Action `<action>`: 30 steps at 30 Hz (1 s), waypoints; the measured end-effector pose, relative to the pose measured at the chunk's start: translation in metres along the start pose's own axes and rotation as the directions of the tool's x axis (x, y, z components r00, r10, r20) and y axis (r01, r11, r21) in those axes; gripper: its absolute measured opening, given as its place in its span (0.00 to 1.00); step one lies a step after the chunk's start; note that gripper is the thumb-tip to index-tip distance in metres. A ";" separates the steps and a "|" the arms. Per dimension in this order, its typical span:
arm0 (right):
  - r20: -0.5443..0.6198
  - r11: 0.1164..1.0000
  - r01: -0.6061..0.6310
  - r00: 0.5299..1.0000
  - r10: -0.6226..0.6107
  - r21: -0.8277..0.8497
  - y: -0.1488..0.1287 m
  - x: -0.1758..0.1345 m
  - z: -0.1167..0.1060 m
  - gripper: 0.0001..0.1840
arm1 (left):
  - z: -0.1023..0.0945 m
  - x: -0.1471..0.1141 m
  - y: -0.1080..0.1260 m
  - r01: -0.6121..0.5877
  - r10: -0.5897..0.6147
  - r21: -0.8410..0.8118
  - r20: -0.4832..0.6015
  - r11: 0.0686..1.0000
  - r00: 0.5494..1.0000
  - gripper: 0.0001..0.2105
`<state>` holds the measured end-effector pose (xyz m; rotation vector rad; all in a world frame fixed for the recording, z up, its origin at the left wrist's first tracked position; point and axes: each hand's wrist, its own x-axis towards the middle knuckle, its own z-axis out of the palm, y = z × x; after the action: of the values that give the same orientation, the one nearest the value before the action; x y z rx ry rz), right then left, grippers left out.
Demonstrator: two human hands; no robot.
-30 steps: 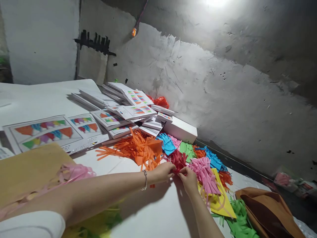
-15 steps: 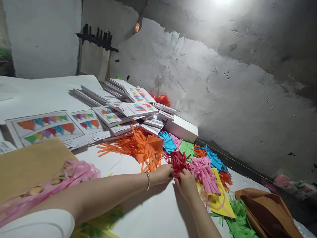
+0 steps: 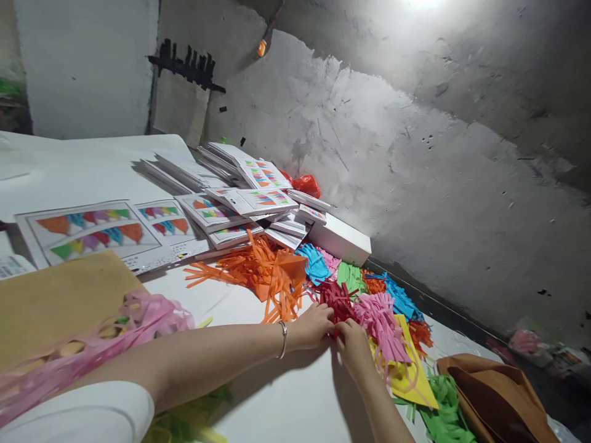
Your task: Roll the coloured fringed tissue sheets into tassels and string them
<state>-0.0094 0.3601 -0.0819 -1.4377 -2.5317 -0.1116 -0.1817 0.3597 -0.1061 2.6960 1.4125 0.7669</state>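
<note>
My left hand (image 3: 314, 325), with a silver bangle on the wrist, has its fingers curled at the near edge of a bundle of dark red paper fringe (image 3: 336, 298). Close beside it, my right hand (image 3: 353, 346) pinches the same edge, the two sets of fingertips almost meeting. What lies between the fingers is mostly hidden by the hands. Pink fringe (image 3: 379, 323) lies just right of my right hand, over a yellow sheet (image 3: 418, 375). Orange fringe (image 3: 258, 271) spreads out beyond my left hand.
Printed cards (image 3: 96, 231) are piled at the back left, next to a white box (image 3: 341, 239) by the wall. Blue fringe (image 3: 315, 263) and light green fringe (image 3: 351, 278) lie behind the red. A brown bag (image 3: 494, 394) stands right; brown paper (image 3: 69, 301) lies left.
Both hands have shifted slightly right, staying at the dark red fringe. The left has moved further over its near edge. The camera view has shifted a little.
</note>
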 end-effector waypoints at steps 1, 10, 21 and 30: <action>-0.008 1.000 -0.007 1.000 0.007 0.006 -0.001 -0.001 -0.001 0.05 | 0.001 0.001 0.002 -0.021 0.021 0.010 -0.010 1.000 1.000 0.06; -0.047 1.000 -0.013 0.999 0.012 -0.009 -0.006 -0.015 -0.009 0.10 | 0.004 -0.001 0.006 -0.056 0.060 0.054 -0.076 0.997 0.995 0.07; -0.100 0.984 -0.089 0.989 0.105 0.151 0.001 -0.010 -0.002 0.11 | 0.005 -0.008 0.000 0.056 -0.059 -0.031 -0.099 0.998 0.993 0.01; -0.153 0.967 -0.102 0.978 0.140 0.234 0.010 -0.008 0.006 0.12 | 0.005 -0.011 0.005 0.121 -0.139 -0.133 -0.140 0.984 0.980 0.01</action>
<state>0.0019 0.3594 -0.0903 -1.4239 -2.2339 0.0700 -0.1807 0.3493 -0.1135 2.4714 1.4978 1.0270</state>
